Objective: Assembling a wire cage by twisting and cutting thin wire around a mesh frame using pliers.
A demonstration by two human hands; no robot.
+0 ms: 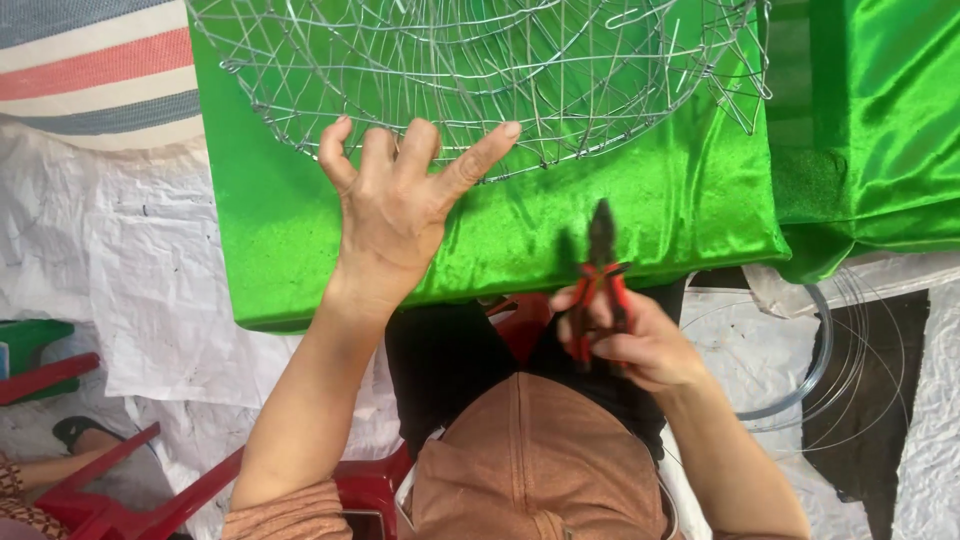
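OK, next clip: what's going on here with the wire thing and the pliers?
A person seated at a green satin-covered surface presses the left hand on the near edge of a round wire mesh frame, fingers spread over the wires. The right hand grips red-handled pliers above the lap, nose pointing toward the frame but not touching it. A coil of loose wire lies on the floor to the right, and red plastic chairs stand at lower left.

Short rust-orange sleeves, matching skirt, bare forearms.
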